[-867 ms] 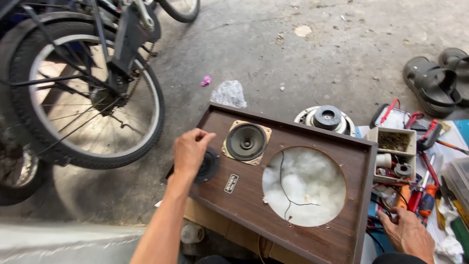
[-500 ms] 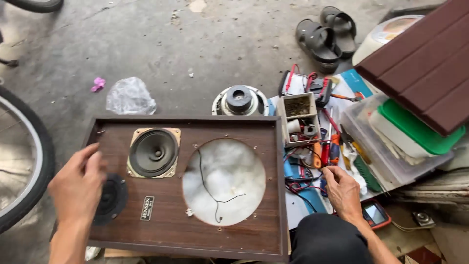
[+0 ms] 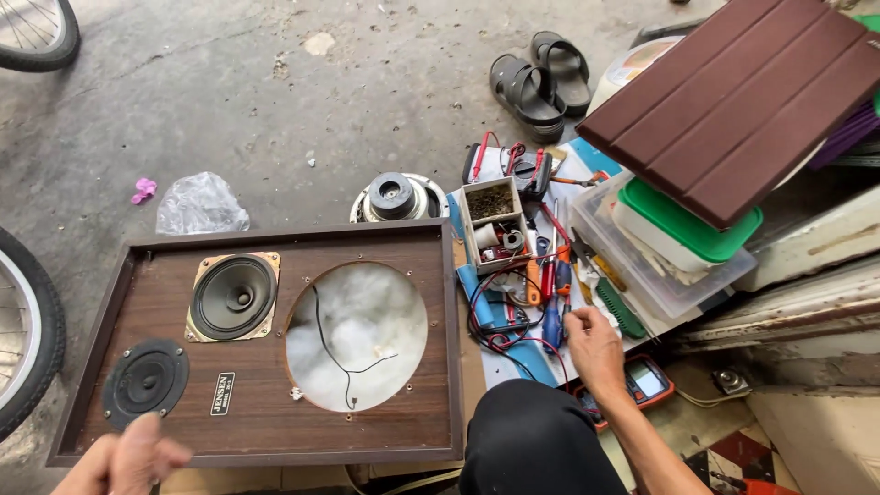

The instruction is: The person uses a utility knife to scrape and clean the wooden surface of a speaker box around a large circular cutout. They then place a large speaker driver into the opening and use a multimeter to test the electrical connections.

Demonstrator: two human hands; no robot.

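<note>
Right hand [image 3: 594, 346] is down among the screwdrivers [image 3: 554, 291] right of the wooden speaker cabinet [image 3: 266, 344], fingers curled, though I cannot tell whether they grip anything; left hand [image 3: 128, 463] hovers loosely open and empty at the cabinet's near corner, beside the small black tweeter [image 3: 145, 380]. A small black rectangular label [image 3: 223, 393] sits just right of it
</note>
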